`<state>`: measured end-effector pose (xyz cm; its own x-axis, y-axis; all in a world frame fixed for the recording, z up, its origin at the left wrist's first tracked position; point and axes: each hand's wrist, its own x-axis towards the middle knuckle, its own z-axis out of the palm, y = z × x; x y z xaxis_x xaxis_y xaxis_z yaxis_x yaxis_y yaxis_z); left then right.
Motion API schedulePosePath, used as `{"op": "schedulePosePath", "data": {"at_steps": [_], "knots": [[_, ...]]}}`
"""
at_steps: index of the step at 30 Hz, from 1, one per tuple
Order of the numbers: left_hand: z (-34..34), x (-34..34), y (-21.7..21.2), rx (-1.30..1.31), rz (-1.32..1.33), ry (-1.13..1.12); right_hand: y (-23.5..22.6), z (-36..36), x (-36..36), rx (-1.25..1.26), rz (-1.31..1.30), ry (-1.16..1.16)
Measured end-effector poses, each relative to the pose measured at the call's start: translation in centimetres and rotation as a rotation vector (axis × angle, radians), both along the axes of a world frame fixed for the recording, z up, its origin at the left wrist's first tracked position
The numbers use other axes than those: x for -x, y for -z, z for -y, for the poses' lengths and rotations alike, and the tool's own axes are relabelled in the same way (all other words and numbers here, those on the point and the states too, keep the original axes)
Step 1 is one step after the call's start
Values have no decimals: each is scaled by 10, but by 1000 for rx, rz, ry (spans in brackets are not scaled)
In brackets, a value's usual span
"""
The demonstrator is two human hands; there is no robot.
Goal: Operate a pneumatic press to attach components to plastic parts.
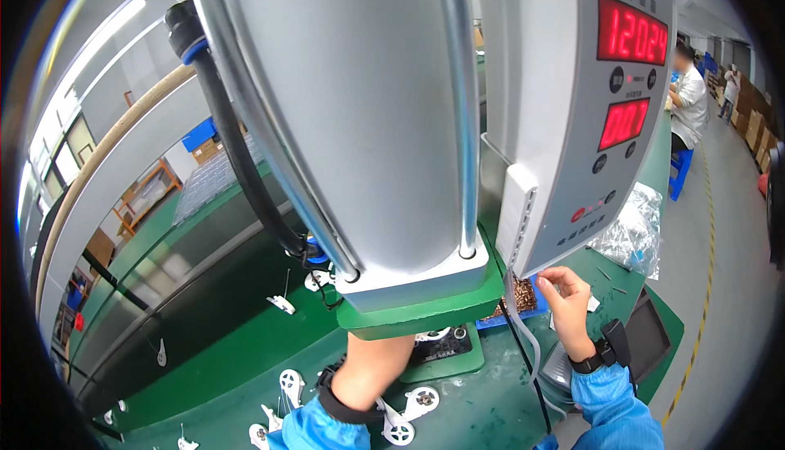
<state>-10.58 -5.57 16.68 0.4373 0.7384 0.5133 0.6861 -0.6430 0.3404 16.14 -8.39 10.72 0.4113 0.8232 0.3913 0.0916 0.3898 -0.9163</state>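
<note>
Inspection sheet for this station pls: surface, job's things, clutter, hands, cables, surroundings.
Surface: green bench top, mostly bare on the left.
Job's things: blue tray of small brown parts by the right hand; black fixture under the grey press cylinder.
Clutter: white wheel-shaped plastic parts scattered along the near edge; clear plastic bag to the right.
Hands: left hand reaches under the press's green plate, fingers hidden; right hand at the tray, fingertips pinched, what they hold too small to tell.
Cables: thick black hose down the cylinder; white ribbon cable from the counter box.
Surroundings: seated co-worker far right; stacked cartons beyond.
</note>
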Motion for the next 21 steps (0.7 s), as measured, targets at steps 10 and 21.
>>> {"op": "schedulePosePath", "data": {"at_steps": [10,21], "knots": [[32,-18,-3,167,-196,-445,6,2,1,-20,46,2],[-71,75,27,266,98,694,6,-2,3,30,21,-3]]}}
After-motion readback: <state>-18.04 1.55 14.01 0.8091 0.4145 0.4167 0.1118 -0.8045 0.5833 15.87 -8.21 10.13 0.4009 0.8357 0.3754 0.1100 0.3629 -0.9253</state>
